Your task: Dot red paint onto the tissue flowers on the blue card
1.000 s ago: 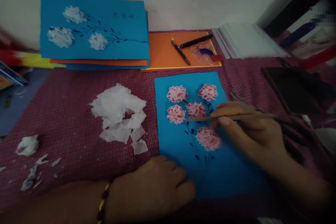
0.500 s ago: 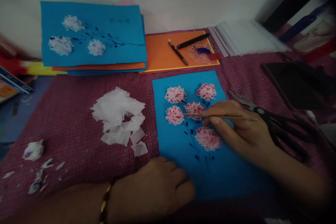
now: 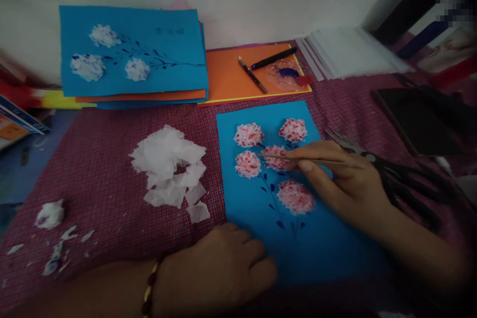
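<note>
A blue sheet [image 3: 246,238] lies on the cloth, bearing several puffy white paper flowers with red dabs and dark blue painted stems and leaves. My right hand [image 3: 346,184] pinches a thin wooden stick [image 3: 316,161] between thumb and fingers. Its tip points left, by the upper right edge of the left flower [image 3: 248,164]; whether it touches is unclear. The pinching fingers partly cover the middle flower [image 3: 275,157]. My left hand [image 3: 219,268], fingers curled under, rests at the sheet's lower left edge. Nothing shows in it, and its fingertips are hidden.
Torn white tissue paper [image 3: 169,159] is heaped left of the sheet. Scissors [image 3: 372,159] lie to its right. Behind are another flowered blue sheet [image 3: 167,49] on a stack, and an orange sheet [image 3: 227,69] with pens and paint smears. A crumpled tissue wad [image 3: 50,214] lies left.
The stick's tip has shifted slightly upward along the left flower, with small movement of my right fingers. My left hand stays in place.
</note>
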{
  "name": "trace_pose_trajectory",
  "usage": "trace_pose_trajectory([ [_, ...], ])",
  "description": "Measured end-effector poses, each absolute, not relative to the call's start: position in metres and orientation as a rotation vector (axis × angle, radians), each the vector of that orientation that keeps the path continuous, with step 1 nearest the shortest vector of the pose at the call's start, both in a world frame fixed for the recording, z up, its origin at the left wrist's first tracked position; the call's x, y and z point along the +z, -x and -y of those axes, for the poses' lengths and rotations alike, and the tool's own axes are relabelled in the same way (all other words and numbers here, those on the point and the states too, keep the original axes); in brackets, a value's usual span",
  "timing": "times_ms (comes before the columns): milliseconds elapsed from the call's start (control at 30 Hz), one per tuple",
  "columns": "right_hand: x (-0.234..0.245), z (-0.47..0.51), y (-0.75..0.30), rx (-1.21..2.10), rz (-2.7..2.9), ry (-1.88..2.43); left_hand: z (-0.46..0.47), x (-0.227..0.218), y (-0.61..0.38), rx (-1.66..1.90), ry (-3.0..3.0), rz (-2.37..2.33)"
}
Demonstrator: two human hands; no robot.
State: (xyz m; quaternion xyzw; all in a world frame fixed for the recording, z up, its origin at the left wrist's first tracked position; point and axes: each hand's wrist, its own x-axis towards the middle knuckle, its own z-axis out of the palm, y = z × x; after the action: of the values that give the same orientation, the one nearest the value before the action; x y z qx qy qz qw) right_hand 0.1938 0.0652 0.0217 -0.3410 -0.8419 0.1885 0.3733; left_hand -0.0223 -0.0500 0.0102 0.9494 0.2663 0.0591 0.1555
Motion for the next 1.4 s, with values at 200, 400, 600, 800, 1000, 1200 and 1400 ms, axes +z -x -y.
trace_pose_trajectory([
  [200,0.0185,-0.0646,-0.1924,0.573,2.155,0.848,0.0506,0.0079,0.0224,0.183,-2.721,-0.771],
  [400,0.0233,-0.0645,-0.1944,0.548,2.153,0.834,0.0504,0.0074,0.0236,0.198,-2.727,-0.777],
  [600,0.0257,-0.0653,-0.1934,0.504,2.111,0.897,0.0514,0.0071,0.0237,0.179,-2.718,-0.778],
  [800,0.0187,-0.0664,-0.1909,0.601,2.172,0.845,0.0504,0.0067,0.0249,0.169,-2.721,-0.758],
  [1000,0.0212,-0.0674,-0.1924,0.689,2.162,0.912,0.0514,0.0058,0.0251,0.150,-2.731,-0.775],
  [1200,0.0253,-0.0640,-0.1960,0.697,2.052,0.994,0.0516,0.0061,0.0252,0.131,-2.713,-0.760],
  [1400,0.0282,-0.0593,-0.1931,0.686,2.026,0.953,0.0515,0.0053,0.0250,0.130,-2.724,-0.759],
])
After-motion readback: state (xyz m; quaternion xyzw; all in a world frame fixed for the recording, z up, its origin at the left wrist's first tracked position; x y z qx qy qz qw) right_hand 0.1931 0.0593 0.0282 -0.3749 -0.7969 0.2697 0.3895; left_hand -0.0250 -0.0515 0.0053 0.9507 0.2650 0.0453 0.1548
